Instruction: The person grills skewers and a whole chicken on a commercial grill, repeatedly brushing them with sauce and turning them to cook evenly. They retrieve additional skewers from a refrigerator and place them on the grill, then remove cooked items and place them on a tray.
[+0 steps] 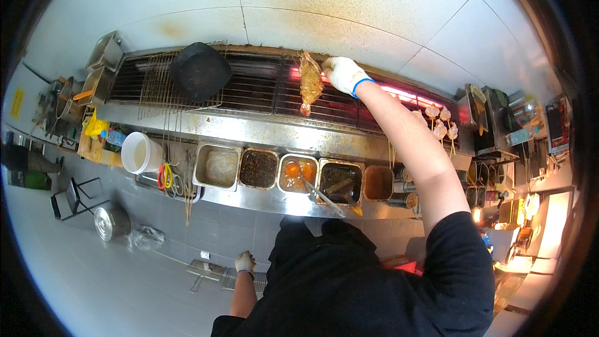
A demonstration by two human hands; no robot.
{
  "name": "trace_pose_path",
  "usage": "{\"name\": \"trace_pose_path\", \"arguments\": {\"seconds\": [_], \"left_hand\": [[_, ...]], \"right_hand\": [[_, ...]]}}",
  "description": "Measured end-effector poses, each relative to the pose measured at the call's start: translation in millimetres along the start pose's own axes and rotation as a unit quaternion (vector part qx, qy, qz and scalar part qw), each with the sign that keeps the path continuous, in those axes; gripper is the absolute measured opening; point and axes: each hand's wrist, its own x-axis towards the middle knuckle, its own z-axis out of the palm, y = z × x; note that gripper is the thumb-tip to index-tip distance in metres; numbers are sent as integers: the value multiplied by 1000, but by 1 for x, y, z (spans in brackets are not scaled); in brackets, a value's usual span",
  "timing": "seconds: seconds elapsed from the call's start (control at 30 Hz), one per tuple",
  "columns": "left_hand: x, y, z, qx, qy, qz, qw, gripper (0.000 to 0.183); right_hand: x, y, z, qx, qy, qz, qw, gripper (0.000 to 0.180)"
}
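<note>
My right hand [345,75], in a white glove with a blue cuff, reaches over the grill grate [252,88]. Its fingers are curled just right of a browned, seasoned fish [310,83] lying on the bars. Whether those fingers touch the fish or pinch something is hidden by the glove. Red heat glows under the grate around this hand. Low by my left side hangs my left hand [244,262], also gloved, fingers bent, with nothing visible in it. Pale skewered pieces [440,124] rest at the grill's right end, partly behind my forearm.
A black pan-like piece [200,72] and a wire rack [157,79] sit on the grill's left. Along the near ledge stand a white bucket [140,152], scissors [166,177] and several metal pans [217,186]. Tongs [327,200] lean from an orange-sauce pan [280,182].
</note>
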Motion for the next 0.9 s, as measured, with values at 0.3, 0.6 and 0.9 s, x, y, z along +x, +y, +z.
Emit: {"name": "trace_pose_path", "arguments": {"seconds": [0.3, 0.6, 0.9], "left_hand": [[-4, 9, -3, 28, -20, 30, 999, 25], [-5, 32, 101, 544, -203, 228, 782, 14], [-96, -40, 331, 789, -313, 319, 421, 16]], "right_hand": [[-80, -6, -1, 35, 62, -27, 997, 71], [-437, 130, 6, 350, 212, 172, 896, 34], [-885, 221, 177, 428, 518, 575, 467, 39]]}}
